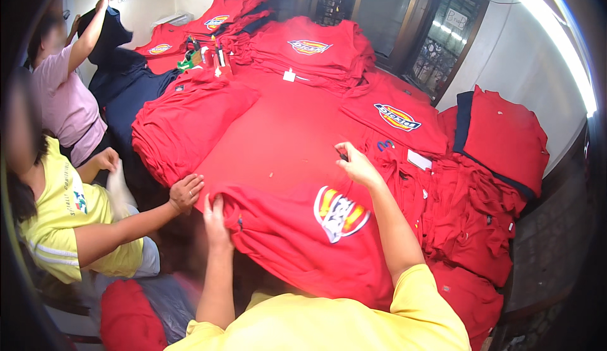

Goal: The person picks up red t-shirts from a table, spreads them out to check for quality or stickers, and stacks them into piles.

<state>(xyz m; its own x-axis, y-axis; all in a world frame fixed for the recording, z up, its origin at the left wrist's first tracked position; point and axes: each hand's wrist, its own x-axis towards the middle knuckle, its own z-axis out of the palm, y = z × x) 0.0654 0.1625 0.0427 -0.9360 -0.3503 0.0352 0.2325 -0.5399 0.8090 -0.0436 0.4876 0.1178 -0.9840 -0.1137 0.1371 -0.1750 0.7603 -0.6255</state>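
Observation:
A red T-shirt (pixel 297 237) with a round yellow, white and red print lies spread in front of me on the red-covered table (pixel 278 136). My left hand (pixel 214 215) grips the shirt's left edge, near the sleeve. My right hand (pixel 357 164) rests at the shirt's far right corner, fingers bent around a small dark thing that I cannot make out. A co-worker's hand (pixel 185 191) touches the same shirt's left corner, right beside my left hand.
Stacks of folded red shirts (pixel 190 120) ring the table: left, far side (pixel 310 50) and right (pixel 404 117). A crumpled red pile (pixel 474 212) fills the right. Dark blue garments (pixel 126 85) lie far left. A co-worker in yellow (pixel 69 224) sits left; another in pink (pixel 63 98) stands behind.

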